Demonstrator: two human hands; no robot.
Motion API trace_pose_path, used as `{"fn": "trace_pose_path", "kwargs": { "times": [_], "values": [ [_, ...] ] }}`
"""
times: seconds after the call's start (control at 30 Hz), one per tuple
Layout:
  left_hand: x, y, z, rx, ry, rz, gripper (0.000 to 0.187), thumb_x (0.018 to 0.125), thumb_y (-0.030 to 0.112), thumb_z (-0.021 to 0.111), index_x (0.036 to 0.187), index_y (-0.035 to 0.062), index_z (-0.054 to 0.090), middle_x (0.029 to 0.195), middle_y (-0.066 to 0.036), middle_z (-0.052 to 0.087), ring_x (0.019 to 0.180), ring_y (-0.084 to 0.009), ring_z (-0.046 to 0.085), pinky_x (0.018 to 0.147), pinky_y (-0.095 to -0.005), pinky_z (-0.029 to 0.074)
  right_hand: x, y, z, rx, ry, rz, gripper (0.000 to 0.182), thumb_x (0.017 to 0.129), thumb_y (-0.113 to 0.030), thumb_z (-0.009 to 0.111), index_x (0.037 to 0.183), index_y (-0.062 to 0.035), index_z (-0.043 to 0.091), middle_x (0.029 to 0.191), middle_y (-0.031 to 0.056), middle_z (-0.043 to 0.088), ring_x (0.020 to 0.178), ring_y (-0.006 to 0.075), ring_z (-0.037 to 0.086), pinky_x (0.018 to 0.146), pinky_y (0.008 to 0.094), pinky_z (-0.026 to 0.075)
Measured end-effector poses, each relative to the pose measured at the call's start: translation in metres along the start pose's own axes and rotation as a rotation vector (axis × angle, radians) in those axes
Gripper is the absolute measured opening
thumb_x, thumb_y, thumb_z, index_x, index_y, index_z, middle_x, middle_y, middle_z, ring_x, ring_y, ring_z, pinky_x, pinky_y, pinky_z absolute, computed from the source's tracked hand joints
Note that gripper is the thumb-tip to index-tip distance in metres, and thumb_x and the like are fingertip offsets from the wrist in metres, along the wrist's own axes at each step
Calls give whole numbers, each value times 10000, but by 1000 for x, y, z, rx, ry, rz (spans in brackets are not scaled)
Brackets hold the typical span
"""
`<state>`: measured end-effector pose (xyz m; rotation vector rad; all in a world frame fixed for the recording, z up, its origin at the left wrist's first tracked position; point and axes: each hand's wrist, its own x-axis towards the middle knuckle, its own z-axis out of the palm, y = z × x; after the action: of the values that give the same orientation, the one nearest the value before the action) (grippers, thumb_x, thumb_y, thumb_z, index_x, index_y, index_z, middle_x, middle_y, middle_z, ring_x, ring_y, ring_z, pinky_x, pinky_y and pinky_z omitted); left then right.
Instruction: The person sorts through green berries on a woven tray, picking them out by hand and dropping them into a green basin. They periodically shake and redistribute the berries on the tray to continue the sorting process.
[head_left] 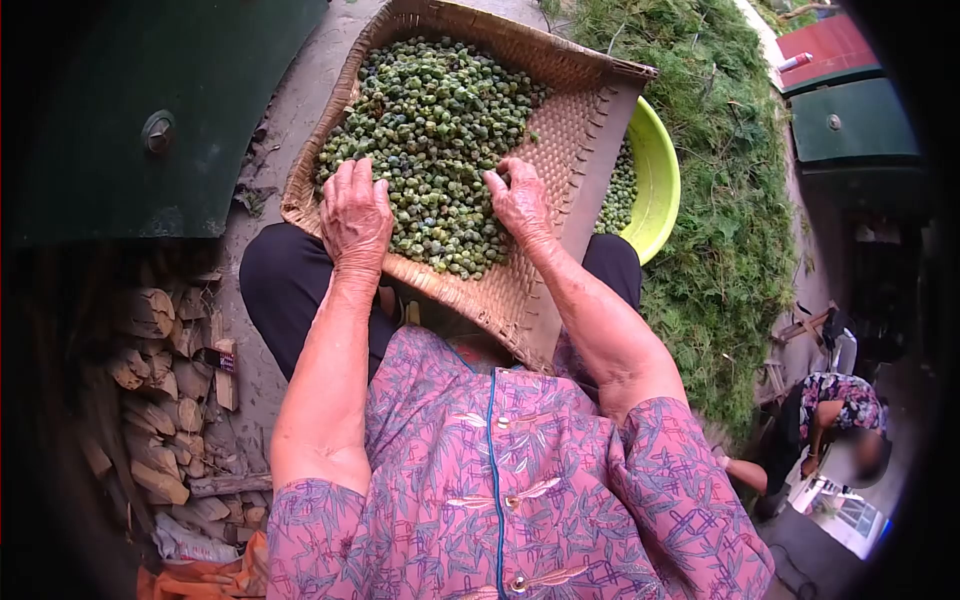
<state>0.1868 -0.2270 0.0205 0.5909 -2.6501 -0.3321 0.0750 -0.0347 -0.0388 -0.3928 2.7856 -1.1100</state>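
Observation:
A woven basket tray [560,150] rests across the person's lap, heaped with small round green fruits [430,130]. My left hand [356,205] lies on the left part of the heap near the tray's front edge, its fingers bent down among the fruits. At the right side of the heap is my right hand [520,200], with thumb and fingertips curled together against the fruits; whether anything is between them is hidden. Partly under the tray's right edge stands a yellow-green basin [655,180] with more green fruits in it.
Cut green branches [715,220] are spread on the ground at the right. Stacked firewood [165,400] stands at the lower left, below a dark green panel [120,120]. Another person [840,410] bends over something white at the far lower right.

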Motion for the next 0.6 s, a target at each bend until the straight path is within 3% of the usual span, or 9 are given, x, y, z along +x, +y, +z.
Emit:
{"fn": "trace_pose_path", "kwargs": {
  "times": [0.1, 0.3, 0.47, 0.5, 0.57, 0.6],
  "values": [
    [-1, -5, 7, 19, 34, 22, 349, 816, 183, 626, 1139, 72, 558, 1149, -92, 553, 1077, -282, 519, 901, -398, 441, -35, -27, -1, -69, -22, -84, 402, 823, -359, 653, 1054, -46, 553, 1024, 195, 561, 981, 364, 547, 843, 451, 443],
    [-1, -6, 8, 19, 55, 40, 345, 810, 187, 632, 1126, 63, 570, 1136, -100, 567, 1061, -288, 532, 897, -396, 447, -86, -55, 1, 83, -142, 14, 514, 774, -377, 704, 1133, -49, 538, 1029, 204, 552, 957, 360, 561, 834, 436, 452],
    [-1, -6, 9, 18, 59, 42, 349, 804, 184, 637, 1124, 60, 572, 1131, -105, 571, 1054, -291, 535, 895, -396, 448, -85, -35, 15, 148, -155, -154, 440, 759, -326, 716, 1060, -37, 576, 966, 186, 566, 914, 349, 570, 808, 420, 466],
    [-1, -6, 8, 11, 62, 46, 349, 804, 185, 638, 1124, 63, 572, 1131, -103, 572, 1054, -291, 536, 891, -397, 449, -79, -37, 10, 191, -191, -109, 310, 760, -238, 710, 985, -59, 594, 895, 146, 581, 847, 314, 595, 753, 409, 484],
    [-1, -6, 7, 8, 65, 47, 350, 804, 186, 639, 1125, 65, 572, 1132, -102, 573, 1054, -290, 536, 888, -398, 450, -66, -24, 9, 796, -476, 341, 248, 805, -229, 693, 989, -87, 607, 825, 26, 592, 706, 173, 595, 631, 280, 491],
    [-1, -6, 7, 7, 58, 38, 348, 803, 185, 639, 1125, 68, 573, 1132, -100, 573, 1052, -289, 537, 882, -399, 452, -60, -25, -3, 1068, -562, 571, 180, 829, -196, 669, 977, -116, 605, 811, -28, 583, 639, 110, 578, 511, 232, 461]
  ]
}}
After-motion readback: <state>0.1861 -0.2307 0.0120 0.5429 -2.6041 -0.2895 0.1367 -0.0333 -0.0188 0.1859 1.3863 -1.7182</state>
